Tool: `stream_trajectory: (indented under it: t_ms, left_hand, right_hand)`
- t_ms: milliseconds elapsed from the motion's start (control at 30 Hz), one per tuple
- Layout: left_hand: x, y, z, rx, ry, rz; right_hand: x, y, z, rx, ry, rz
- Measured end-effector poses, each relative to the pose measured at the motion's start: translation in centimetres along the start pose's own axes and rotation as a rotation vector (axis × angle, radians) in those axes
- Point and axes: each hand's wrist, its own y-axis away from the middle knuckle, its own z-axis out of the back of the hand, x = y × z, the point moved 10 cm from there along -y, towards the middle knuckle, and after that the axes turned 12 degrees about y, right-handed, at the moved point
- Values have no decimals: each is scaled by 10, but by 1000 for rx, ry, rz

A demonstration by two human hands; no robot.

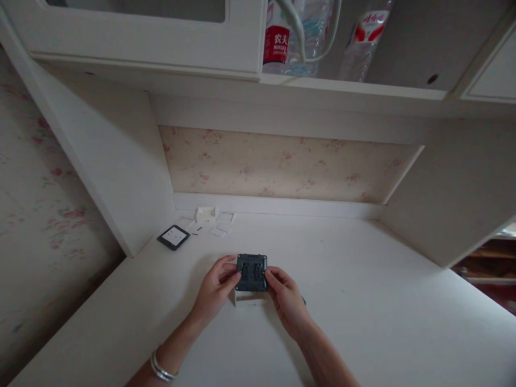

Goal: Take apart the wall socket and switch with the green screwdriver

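A dark square wall switch module (252, 273) with two mechanisms in its middle is held up between my hands. My left hand (217, 285) pinches its left edge between thumb and fingers, and a silver bangle sits on that wrist. On the opposite edge, my right hand (288, 301) grips it with thumb and fingertips. Just below the module a white box (250, 300) shows, mostly hidden behind it; whether they touch I cannot tell. A small bit of something green (303, 301) peeks out beside my right hand.
On the white tabletop (363, 322), back left, lie a dark-framed plate (173, 237), a small white box (206, 214), thin clear frames (221, 229) and small dark strips. Side panels and an overhead cabinet (141, 48) enclose the desk. Plastic bottles (366, 37) stand on its shelf.
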Motion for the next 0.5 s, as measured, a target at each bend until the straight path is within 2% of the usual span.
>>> stream_trajectory:
  t_ms: [500]
  left_hand:
    - [13, -2, 7, -55, 19, 91]
  right_hand:
    - [-3, 0, -3, 35, -52, -21]
